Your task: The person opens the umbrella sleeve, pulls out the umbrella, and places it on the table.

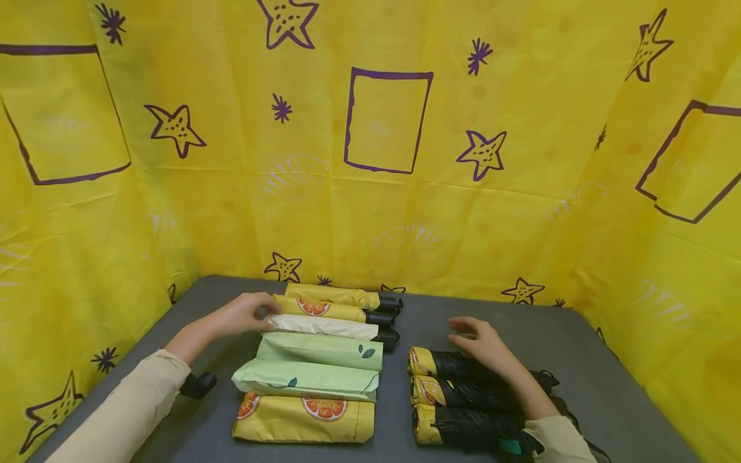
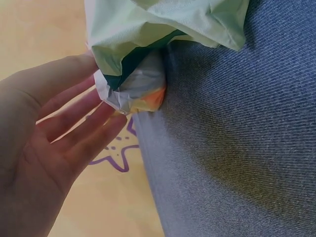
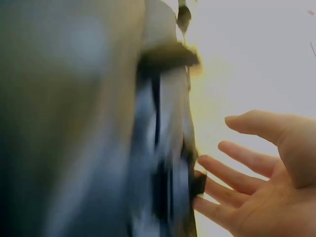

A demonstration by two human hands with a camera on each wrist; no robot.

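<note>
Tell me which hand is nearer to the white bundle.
Left. The left hand is at the left end of the white bundle; the right hand is across the gap to its right, by the black-and-yellow rolls.

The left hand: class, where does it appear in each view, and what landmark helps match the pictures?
Head: left hand left of centre, below mid-height.
Left wrist: along the left side, fingers pointing toward upper centre.
Right wrist: not in it.
Landmark shared by head and left wrist: starfish-printed yellow cloth.

Reaching out on both sides, loosely.
Left hand point(image 1: 244, 314) softly curved, thumb point(image 2: 57, 75) parted from fingers point(image 2: 76, 116); right hand point(image 1: 482, 342) hovering, relaxed.
</note>
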